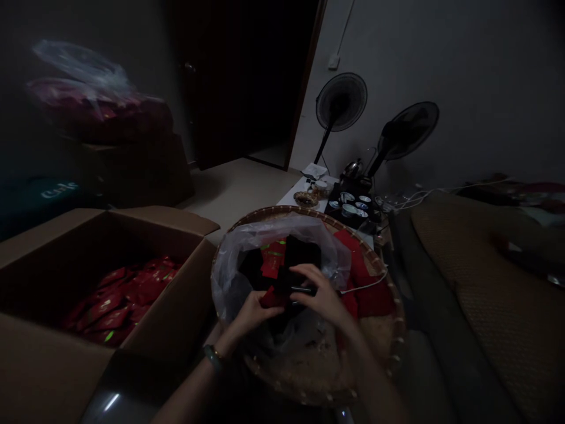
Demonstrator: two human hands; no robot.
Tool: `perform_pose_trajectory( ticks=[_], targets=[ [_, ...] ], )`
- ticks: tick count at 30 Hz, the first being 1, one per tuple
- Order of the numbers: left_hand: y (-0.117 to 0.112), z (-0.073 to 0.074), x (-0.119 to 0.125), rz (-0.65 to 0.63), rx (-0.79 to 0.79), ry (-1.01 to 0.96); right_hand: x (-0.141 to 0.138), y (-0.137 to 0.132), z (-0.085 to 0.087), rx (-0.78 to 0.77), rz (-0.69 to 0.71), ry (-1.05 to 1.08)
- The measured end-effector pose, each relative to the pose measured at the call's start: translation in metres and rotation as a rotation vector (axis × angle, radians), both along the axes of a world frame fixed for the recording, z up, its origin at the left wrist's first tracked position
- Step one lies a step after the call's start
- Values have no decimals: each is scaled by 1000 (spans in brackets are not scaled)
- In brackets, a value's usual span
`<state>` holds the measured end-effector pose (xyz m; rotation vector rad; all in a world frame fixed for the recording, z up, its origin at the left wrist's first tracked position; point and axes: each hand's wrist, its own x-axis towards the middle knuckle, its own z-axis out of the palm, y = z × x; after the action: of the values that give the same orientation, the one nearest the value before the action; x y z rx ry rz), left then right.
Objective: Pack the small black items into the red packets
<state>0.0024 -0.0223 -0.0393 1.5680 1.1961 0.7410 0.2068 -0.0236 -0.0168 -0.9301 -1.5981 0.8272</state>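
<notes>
My left hand (257,312) pinches a small red pouch (270,297) over a round woven basket (399,330). My right hand (321,292) is closed around a slim dark object with a shiny edge (302,290); its kind is too dark to make out. A clear plastic bag (233,294) lies open in the basket, under and around both hands. Inside it are a red packet with green marks (273,254) and black pieces (302,252). Red cloth-like pieces (373,291) lie along the basket's right side, where a thin white cord (364,287) crosses to the rim.
An open cardboard box (200,259) at left holds many red packets (121,297). Behind the basket, a low table (289,194) bears cups (348,209) and a kettle (353,169). Two fans (342,101) stand near the wall. A woven mat (485,282) lies at right.
</notes>
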Motion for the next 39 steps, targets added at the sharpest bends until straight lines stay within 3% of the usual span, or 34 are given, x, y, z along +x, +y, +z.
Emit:
perform_pose_trajectory(
  ticks=[2,7,11,15,20,23,27,34,39],
  targets=[
    [-2,2,2,-11,19,26,-10,-9,1,34,76,-78],
    [-8,21,4,-50,72,57,-21,-10,-2,-26,38,-59],
    [-5,36,7,58,71,-15,-21,-2,-9,-106,81,-33],
    [-2,35,10,221,-49,-126,-25,6,-21,-299,31,95],
    [-5,29,11,269,-260,-287,-33,11,-34,-448,104,246],
    [-7,27,11,165,-371,-342,-36,12,-39,-444,105,255],
    [-9,24,11,85,-465,-257,-39,15,-42,-413,76,194],
    [-11,20,16,30,-436,-125,-49,14,-31,-179,-14,-116],
    [-13,21,11,4,-460,-36,-54,17,-35,-103,15,-123]
  ],
)
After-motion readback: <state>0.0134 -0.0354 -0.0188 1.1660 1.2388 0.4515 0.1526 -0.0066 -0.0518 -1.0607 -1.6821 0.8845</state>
